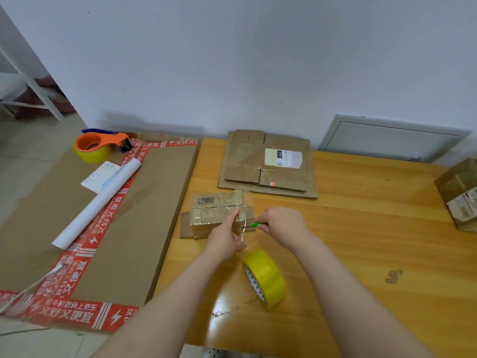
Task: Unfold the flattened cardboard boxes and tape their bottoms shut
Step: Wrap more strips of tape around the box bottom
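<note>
Near the left edge of the table [361, 228], my left hand [227, 239] steadies the small box [214, 215]. Its forefinger presses clear tape [242, 226] over the seam while thumb and curled fingers pinch the strip taut, apparently for cutting. My right hand [281, 226] curls round a green tool [258, 224], and the yellow roll [265, 279] waits nearer me.

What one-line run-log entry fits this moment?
step: taping small box | left hand: holds tape strip | right hand: grips green tool | yellow roll: on table

Bare forearms, uncovered up to frame edge. Left hand [225, 235] and right hand [282, 224] likewise bare, fingers plump.
</note>
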